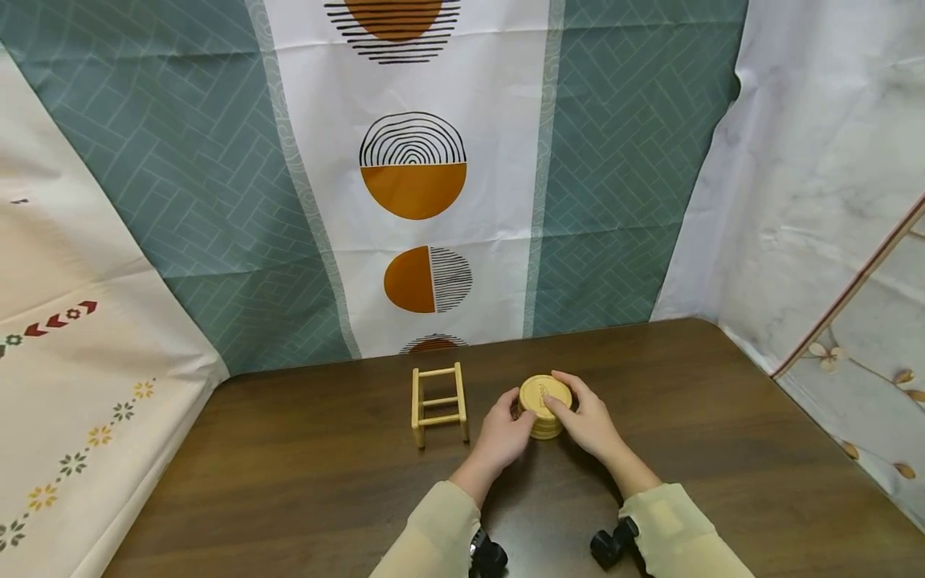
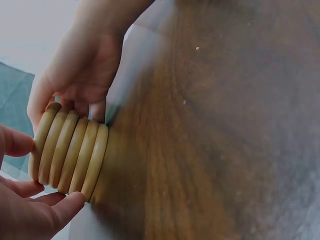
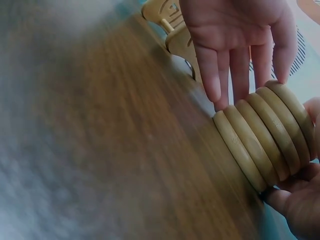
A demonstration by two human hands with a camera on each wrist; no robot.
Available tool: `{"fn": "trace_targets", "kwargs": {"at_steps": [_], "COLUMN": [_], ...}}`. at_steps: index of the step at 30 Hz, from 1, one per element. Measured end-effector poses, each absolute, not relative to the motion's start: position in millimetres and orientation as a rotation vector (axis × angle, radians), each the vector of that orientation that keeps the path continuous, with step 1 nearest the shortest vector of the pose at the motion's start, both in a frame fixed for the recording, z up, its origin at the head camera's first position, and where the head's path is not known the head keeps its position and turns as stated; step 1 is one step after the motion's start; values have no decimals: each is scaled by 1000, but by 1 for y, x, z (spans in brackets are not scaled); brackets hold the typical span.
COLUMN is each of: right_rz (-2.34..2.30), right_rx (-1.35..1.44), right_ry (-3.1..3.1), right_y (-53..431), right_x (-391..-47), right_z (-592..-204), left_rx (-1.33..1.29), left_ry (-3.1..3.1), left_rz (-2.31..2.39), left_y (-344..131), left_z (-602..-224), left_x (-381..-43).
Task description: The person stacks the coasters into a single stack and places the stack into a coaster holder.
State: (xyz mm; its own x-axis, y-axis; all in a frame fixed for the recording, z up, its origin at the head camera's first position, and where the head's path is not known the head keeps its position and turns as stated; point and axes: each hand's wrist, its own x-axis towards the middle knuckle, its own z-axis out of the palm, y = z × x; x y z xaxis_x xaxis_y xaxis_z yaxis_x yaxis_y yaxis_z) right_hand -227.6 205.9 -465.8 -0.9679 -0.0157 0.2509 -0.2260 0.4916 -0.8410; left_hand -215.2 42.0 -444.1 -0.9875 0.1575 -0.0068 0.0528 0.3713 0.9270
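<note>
A stack of several round wooden coasters stands on the table with lettering on its top disc. In the head view, my left hand holds the stack from the left. My right hand grips it from the right, thumb over the top disc. The left wrist view shows the left hand's fingertips along the stacked edges, and the right hand around the far side. In the right wrist view, the left hand's fingers reach down beside the coasters.
Left of the hands, a small light-wood rack with crossbars stands on the brown wooden table. Patterned cloth hangs behind the table's back edge, with more cloth at both sides.
</note>
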Motion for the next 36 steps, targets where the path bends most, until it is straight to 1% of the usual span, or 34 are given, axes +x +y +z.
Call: {"fn": "trace_targets", "kwargs": {"at_steps": [10,14,19,25,30,36], "right_rz": [1483,1450,1445,1744,1927,2060], "right_rx": [204,240,186,25,-107,-183], "right_ry": [-2571,-2645,-2761,-2816,-2786,-2720], "right_y": [205,211,219,224,223,225], "right_x": [-226,-227,-229,-229,-227,-224], "right_z": [-463,-455,-442,-431,-429,-432], "left_rx": [171,157,118,54,-92,-261], "left_ry": [2472,2451,2376,2311,2157,2050], "left_rz": [1698,1698,1713,1750,1940,2089], "left_y": [42,40,35,34,40,46], "left_z": [-443,-442,-438,-434,-431,-430], "left_x": [-213,-211,-211,-214,-218,-219]}}
